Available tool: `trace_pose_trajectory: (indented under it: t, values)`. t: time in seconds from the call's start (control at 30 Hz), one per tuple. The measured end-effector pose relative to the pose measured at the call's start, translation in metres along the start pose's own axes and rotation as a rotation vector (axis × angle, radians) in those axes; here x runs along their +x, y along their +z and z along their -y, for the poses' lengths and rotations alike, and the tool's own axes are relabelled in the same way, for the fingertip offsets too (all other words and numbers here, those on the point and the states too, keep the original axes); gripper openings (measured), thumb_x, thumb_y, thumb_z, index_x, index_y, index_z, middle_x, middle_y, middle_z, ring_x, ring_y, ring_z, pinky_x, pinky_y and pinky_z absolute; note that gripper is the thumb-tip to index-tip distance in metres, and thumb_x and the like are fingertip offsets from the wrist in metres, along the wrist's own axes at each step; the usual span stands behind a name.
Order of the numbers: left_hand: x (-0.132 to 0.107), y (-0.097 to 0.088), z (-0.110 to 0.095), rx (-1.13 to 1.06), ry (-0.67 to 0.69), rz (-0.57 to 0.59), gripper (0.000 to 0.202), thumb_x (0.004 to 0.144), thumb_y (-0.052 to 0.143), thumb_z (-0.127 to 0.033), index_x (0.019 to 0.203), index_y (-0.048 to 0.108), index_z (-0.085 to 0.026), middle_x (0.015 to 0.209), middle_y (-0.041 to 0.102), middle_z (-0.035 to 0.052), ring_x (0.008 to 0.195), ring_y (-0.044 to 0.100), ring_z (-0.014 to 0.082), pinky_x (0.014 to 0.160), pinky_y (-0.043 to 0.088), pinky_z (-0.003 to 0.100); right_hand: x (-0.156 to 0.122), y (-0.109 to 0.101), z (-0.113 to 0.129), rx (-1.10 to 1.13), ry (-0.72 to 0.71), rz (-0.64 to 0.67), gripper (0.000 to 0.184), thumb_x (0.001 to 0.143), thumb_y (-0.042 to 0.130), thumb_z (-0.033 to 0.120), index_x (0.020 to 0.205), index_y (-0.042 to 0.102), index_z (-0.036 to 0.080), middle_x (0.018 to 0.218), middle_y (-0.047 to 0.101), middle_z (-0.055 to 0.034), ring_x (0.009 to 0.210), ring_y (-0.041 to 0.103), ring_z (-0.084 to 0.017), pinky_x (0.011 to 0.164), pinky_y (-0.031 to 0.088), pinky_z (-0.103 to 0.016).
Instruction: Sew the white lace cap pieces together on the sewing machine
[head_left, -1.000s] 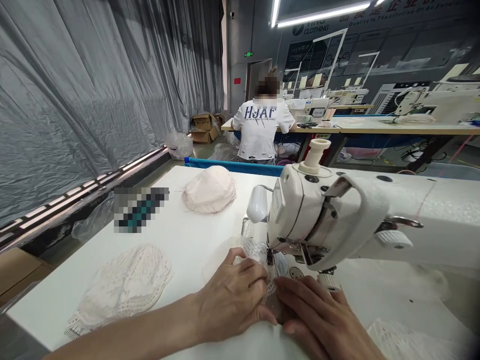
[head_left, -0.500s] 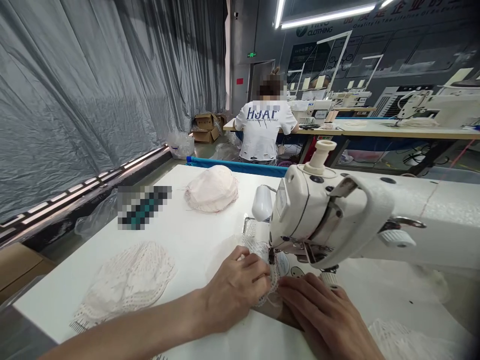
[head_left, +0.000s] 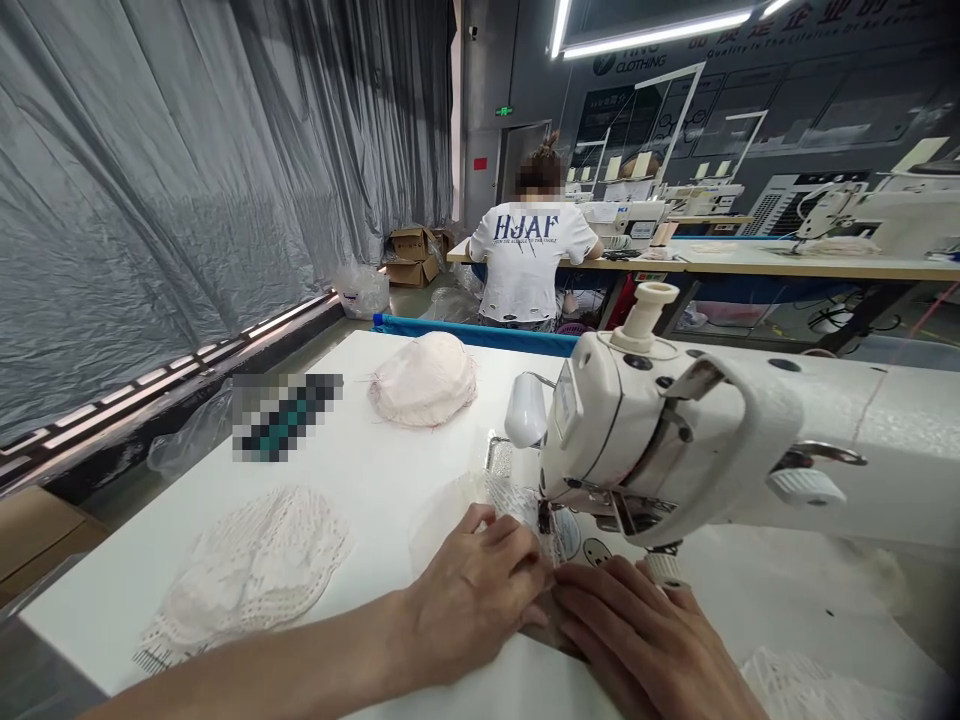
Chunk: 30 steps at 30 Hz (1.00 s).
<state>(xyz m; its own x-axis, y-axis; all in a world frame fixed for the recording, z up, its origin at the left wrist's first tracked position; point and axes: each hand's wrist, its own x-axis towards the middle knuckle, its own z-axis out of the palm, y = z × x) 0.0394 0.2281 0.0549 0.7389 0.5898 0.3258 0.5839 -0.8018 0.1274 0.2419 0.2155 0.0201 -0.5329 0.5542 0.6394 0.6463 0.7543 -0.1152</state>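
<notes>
White lace fabric (head_left: 517,495) lies under the needle area of a white sewing machine (head_left: 600,420), with a sheer layer spread to its left. My left hand (head_left: 480,590) is closed, its curled fingers pinching the lace just left of the presser foot (head_left: 546,517). Beside it, my right hand (head_left: 637,625) lies flat, fingers stretched and close together, the fingertips at the lace's near edge and almost meeting the left fingers. Most of the lace between the hands is hidden.
On the white table (head_left: 375,465) rest a lace piece (head_left: 247,560) at left and a pale pink cup-shaped piece (head_left: 425,380) farther back. More lace (head_left: 802,685) lies at lower right. A person in a white shirt (head_left: 529,260) sits ahead at another table.
My hands have come closer together, the left fingers shifting slightly right and toward me. Less lace shows between them. The machine appears slightly farther right in view.
</notes>
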Motion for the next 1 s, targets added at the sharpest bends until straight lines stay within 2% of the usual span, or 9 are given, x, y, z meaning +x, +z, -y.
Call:
trace_pose_trajectory:
  t: [0.1, 0.3, 0.5, 0.6, 0.8, 1.0]
  values:
    - [-0.001, -0.001, -0.001, -0.01, 0.001, 0.01, 0.02, 0.091, 0.049, -0.027, 0.107, 0.051, -0.015, 0.098, 0.057, 0.0042, 0.094, 0.051, 0.017, 0.085, 0.034, 0.034, 0.004, -0.006, 0.001, -0.013, 0.018, -0.003, 0.032, 0.096, 0.032, 0.025, 0.096, 0.064, 0.023, 0.096, 0.071, -0.0023, 0.07, 0.061, -0.015, 0.071, 0.031, -0.033]
    - [0.001, 0.001, -0.002, 0.015, -0.006, 0.007, 0.022, 0.09, 0.051, -0.027, 0.108, 0.05, -0.014, 0.098, 0.057, 0.0047, 0.094, 0.051, 0.0178, 0.084, 0.034, 0.035, 0.013, -0.02, -0.005, -0.205, -0.119, 0.071, 0.029, 0.096, 0.036, 0.031, 0.101, 0.062, 0.02, 0.094, 0.073, -0.0031, 0.069, 0.063, -0.017, 0.071, 0.031, -0.035]
    - [0.01, 0.004, -0.002, 0.039, -0.061, -0.011, 0.021, 0.09, 0.053, -0.03, 0.105, 0.05, -0.015, 0.097, 0.057, 0.0037, 0.095, 0.051, 0.0174, 0.084, 0.033, 0.035, 0.005, -0.011, -0.021, -0.246, -0.12, 0.189, 0.031, 0.092, 0.045, 0.032, 0.117, 0.055, 0.016, 0.098, 0.072, -0.005, 0.081, 0.063, -0.02, 0.074, 0.031, -0.036]
    - [0.013, 0.005, -0.002, 0.082, -0.074, -0.029, 0.025, 0.089, 0.054, -0.031, 0.107, 0.049, -0.015, 0.097, 0.056, 0.0039, 0.093, 0.051, 0.0177, 0.084, 0.034, 0.036, 0.002, -0.008, -0.025, -0.258, -0.114, 0.204, 0.034, 0.092, 0.047, 0.034, 0.121, 0.053, 0.017, 0.104, 0.07, -0.007, 0.089, 0.062, -0.023, 0.074, 0.032, -0.036]
    - [0.01, 0.004, -0.005, 0.141, -0.059, -0.04, 0.021, 0.088, 0.055, -0.031, 0.1, 0.051, -0.014, 0.09, 0.057, 0.0026, 0.088, 0.053, 0.0165, 0.082, 0.035, 0.036, 0.006, -0.014, -0.018, -0.245, -0.14, 0.181, 0.032, 0.092, 0.046, 0.032, 0.12, 0.056, 0.019, 0.108, 0.069, -0.0065, 0.095, 0.061, -0.022, 0.073, 0.033, -0.035]
    - [0.005, 0.007, -0.007, 0.171, -0.007, -0.108, 0.016, 0.091, 0.051, -0.028, 0.083, 0.052, -0.013, 0.08, 0.055, 0.0005, 0.082, 0.052, 0.015, 0.077, 0.034, 0.034, 0.007, -0.019, -0.015, -0.257, -0.164, 0.147, 0.027, 0.091, 0.048, 0.036, 0.11, 0.062, 0.022, 0.107, 0.07, -0.0035, 0.083, 0.063, -0.02, 0.071, 0.032, -0.035]
